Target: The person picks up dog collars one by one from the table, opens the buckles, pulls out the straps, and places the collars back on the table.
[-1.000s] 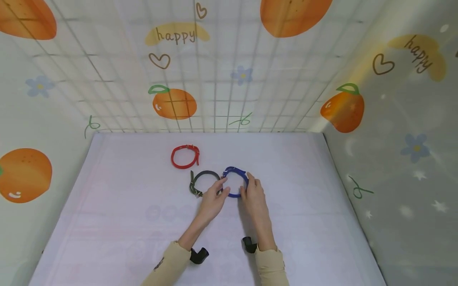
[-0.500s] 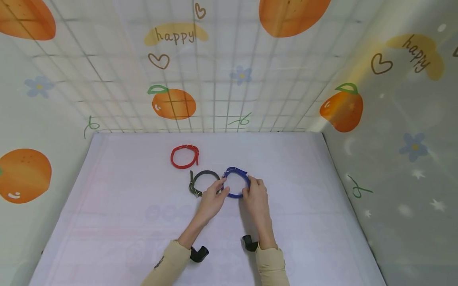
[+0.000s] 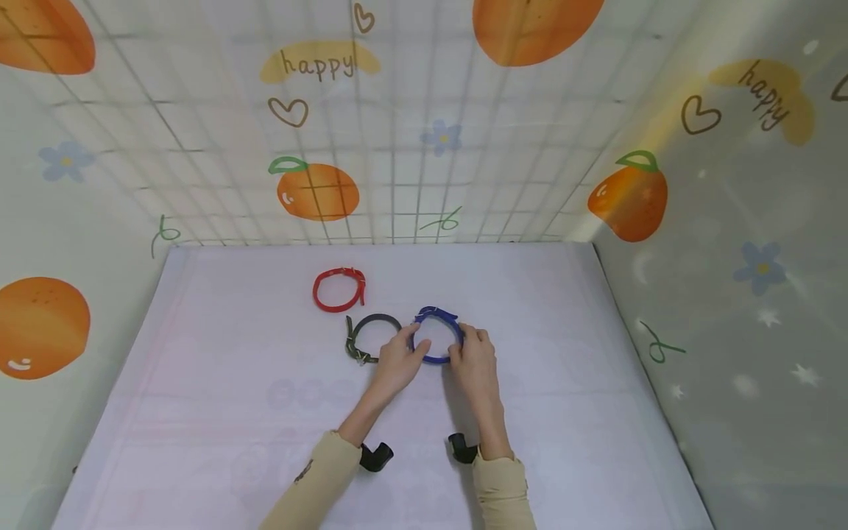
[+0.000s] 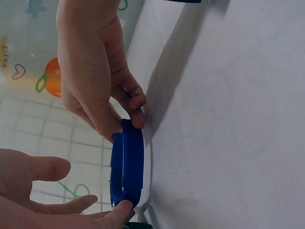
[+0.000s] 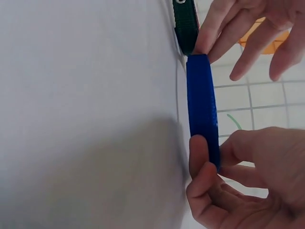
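Note:
A blue collar [image 3: 436, 360], buckled into a ring, stands on its edge on the white table in the head view. My right hand [image 3: 475, 362] pinches its right side between thumb and fingers; the right wrist view shows this grip on the blue band [image 5: 200, 95] close up. At the collar's left side is my left hand [image 3: 396, 366], fingers extended and thumb apart, a fingertip touching the band. Just left of it sits a dark green collar [image 3: 376, 317], partly hidden behind that hand. Farther back lies a red collar [image 3: 336, 308], also buckled into a ring.
The white-covered table [image 3: 563, 427] reaches back to a curtain [image 3: 391, 96] printed with oranges, which also hangs on both sides. Black wrist-worn devices [image 3: 376, 457] stick out inward from both beige sleeves [image 3: 321, 471].
My right thumb and fingers have drawn in on the blue band and shifted slightly right. The left hand has edged right relative to the collars. The head view has shifted a little.

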### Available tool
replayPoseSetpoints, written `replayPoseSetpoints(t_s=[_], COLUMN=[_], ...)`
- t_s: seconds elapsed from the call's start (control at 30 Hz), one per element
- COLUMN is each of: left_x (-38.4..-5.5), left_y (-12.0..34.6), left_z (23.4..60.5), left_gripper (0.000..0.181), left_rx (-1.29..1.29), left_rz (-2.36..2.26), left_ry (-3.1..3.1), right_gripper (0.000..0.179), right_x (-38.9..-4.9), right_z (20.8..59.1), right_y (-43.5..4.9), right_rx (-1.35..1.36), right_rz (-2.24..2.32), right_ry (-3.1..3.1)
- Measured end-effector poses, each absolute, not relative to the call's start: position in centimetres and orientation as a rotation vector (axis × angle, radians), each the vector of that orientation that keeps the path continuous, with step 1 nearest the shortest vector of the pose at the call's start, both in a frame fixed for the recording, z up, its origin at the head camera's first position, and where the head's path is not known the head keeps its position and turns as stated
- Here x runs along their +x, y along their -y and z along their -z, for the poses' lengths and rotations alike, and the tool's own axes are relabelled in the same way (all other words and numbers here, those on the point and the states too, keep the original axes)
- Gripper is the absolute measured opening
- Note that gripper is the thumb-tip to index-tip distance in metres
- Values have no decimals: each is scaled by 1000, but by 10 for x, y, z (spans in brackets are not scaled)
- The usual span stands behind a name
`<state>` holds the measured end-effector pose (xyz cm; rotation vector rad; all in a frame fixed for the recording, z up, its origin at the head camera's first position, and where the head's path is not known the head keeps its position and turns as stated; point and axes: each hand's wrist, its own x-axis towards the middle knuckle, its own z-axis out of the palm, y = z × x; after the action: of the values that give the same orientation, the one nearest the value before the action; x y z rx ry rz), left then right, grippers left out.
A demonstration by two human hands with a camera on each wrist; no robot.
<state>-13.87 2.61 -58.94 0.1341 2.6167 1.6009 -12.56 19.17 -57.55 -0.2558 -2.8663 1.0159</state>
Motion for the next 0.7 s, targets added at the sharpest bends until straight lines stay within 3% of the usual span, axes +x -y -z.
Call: replayPoseSetpoints(t_s=[0.17,0.7], left_x=[-133,-132], left_y=[-26,-26], left_z=[562,548], left_gripper=[53,56], left_rx=[78,-18], left_rz=[-1663,-1749], left_ry=[-2473,-2379], right_gripper=[44,44], right_x=[-126,-124], right_z=[577,576], right_y=[-191,-190], right_rx=[-252,-197], right_rz=[-998,-923], right_ry=[2863,2823])
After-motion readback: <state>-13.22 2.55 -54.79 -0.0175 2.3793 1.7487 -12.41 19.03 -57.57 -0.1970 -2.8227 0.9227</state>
